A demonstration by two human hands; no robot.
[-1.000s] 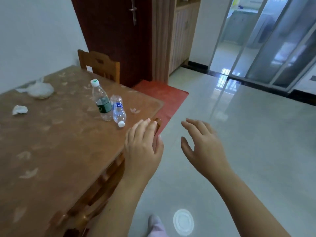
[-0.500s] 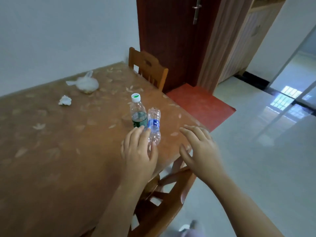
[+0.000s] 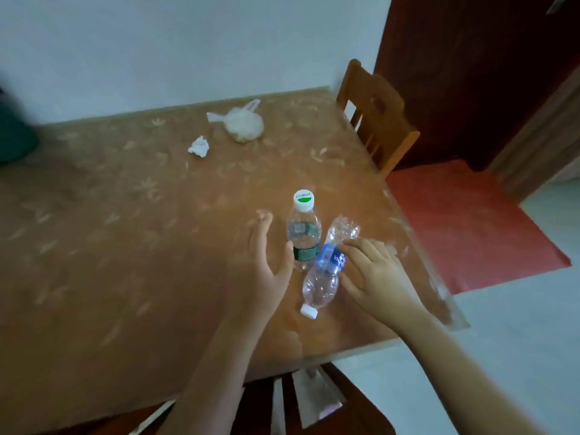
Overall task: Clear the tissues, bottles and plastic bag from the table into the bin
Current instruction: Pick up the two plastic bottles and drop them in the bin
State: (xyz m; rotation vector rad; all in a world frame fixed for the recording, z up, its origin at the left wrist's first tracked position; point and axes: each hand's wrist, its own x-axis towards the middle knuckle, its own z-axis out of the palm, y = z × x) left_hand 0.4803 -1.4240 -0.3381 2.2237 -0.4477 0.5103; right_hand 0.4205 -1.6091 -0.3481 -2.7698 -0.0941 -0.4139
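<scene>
Two clear plastic bottles sit near the right edge of the brown table (image 3: 110,246). The green-labelled bottle (image 3: 303,232) stands upright with a white cap. The blue-labelled bottle (image 3: 326,268) lies on its side beside it, cap toward me. My left hand (image 3: 266,265) is spread just left of the upright bottle, thumb close to its label. My right hand (image 3: 370,271) reaches the lying bottle from the right, fingertips at its blue label. Farther back lie a crumpled white tissue (image 3: 199,147) and a knotted plastic bag (image 3: 242,123).
A wooden chair (image 3: 376,120) stands at the table's far right side and another chair (image 3: 314,403) is tucked under the near edge. A dark green object (image 3: 14,136) sits at the far left. A red mat (image 3: 464,221) lies on the pale floor.
The view has swung over the table. Both hands have moved forward to either side of the two bottles, the right one now reaching the lying bottle.
</scene>
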